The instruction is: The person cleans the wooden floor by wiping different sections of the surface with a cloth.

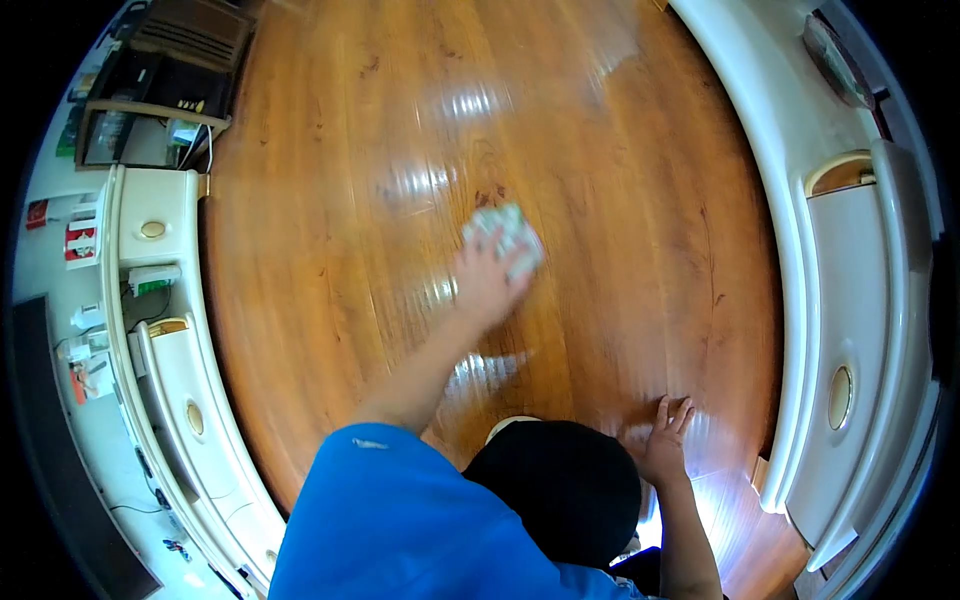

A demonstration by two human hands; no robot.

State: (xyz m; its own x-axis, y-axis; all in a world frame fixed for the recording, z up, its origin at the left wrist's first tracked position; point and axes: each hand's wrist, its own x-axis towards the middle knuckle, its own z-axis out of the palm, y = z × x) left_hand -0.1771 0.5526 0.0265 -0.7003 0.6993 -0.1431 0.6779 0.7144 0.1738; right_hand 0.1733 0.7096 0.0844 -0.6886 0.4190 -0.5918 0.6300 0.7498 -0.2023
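Observation:
My left hand (487,277) is out over the wood floor (600,230), its fingers on a crumpled pale cloth (508,235) with a green and white pattern. The cloth lies against the boards and is slightly blurred. Lower right, my right hand (664,447) rests on the floor with its fingers spread and nothing in it. Between the two arms is my bent knee (555,490) in black cloth. A blue sleeve (400,500) covers my left upper arm.
Along the left runs a white cabinet (165,215) with drawers and small items on top. A dark wooden unit (170,90) stands at the upper left. White furniture with an oval-handled drawer (845,330) lines the right side. Light glares off the floor.

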